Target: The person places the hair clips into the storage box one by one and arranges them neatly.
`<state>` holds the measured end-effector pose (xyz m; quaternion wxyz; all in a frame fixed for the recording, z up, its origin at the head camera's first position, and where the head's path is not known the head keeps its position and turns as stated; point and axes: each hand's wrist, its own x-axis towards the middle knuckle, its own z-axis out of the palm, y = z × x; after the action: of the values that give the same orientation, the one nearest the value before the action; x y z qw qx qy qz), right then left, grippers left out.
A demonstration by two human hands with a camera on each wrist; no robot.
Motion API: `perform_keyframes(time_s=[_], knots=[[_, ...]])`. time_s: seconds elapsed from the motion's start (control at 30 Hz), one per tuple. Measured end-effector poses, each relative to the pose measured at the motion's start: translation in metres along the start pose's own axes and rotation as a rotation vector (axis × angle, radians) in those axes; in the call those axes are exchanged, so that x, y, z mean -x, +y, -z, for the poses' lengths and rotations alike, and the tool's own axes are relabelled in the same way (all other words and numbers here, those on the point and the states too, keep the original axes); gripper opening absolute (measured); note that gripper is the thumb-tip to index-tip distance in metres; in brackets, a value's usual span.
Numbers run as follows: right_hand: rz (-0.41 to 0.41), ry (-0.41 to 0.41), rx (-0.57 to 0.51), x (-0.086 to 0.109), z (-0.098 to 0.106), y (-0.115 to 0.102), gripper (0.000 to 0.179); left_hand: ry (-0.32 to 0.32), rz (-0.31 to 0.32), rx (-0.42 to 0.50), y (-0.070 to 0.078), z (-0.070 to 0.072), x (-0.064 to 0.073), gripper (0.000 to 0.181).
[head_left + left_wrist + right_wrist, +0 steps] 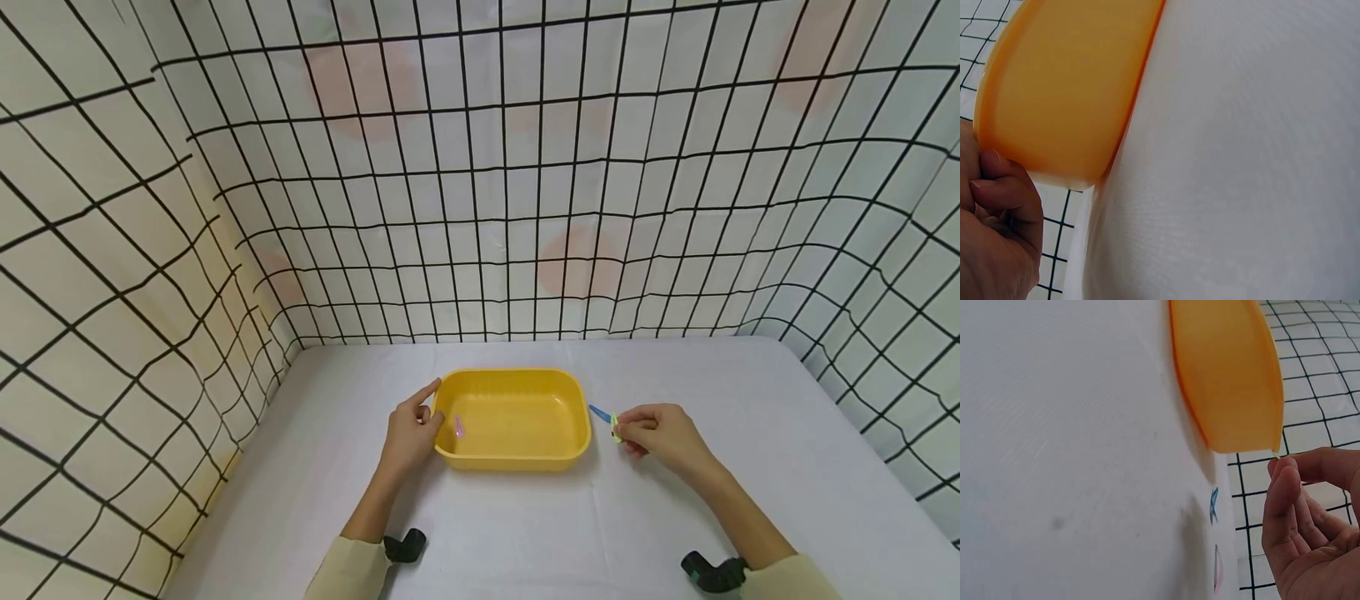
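A yellow plastic basin [513, 457] sits on the table, with a pink hair clip [459, 427] lying inside near its left end. My left hand [411, 429] grips the basin's left rim, thumb over the edge; in the left wrist view its curled fingers [1013, 194] press against the outer wall. To the right of the basin, my right hand [663, 433] pinches a small yellow-green hair clip [615, 427] between thumb and fingertips, above the table. A blue hair clip [599, 413] lies on the cloth between basin and right hand.
The right wrist view shows another pinkish clip [1218, 569] on the cloth near the blue one. White cloth [517, 533] covers the table. Black grid panels [480, 200] backed with white sheeting close in the back and both sides.
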<state>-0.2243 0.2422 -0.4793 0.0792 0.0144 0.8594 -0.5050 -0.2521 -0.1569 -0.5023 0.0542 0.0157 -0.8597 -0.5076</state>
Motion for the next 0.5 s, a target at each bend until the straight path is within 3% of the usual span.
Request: perform_keyframes(time_s=[0.5], knots=[[0.06,0.045,-0.089,-0.003,-0.012,-0.031,0.031,0.001,-0.01,-0.002,0.0,0.0,0.0,0.059]])
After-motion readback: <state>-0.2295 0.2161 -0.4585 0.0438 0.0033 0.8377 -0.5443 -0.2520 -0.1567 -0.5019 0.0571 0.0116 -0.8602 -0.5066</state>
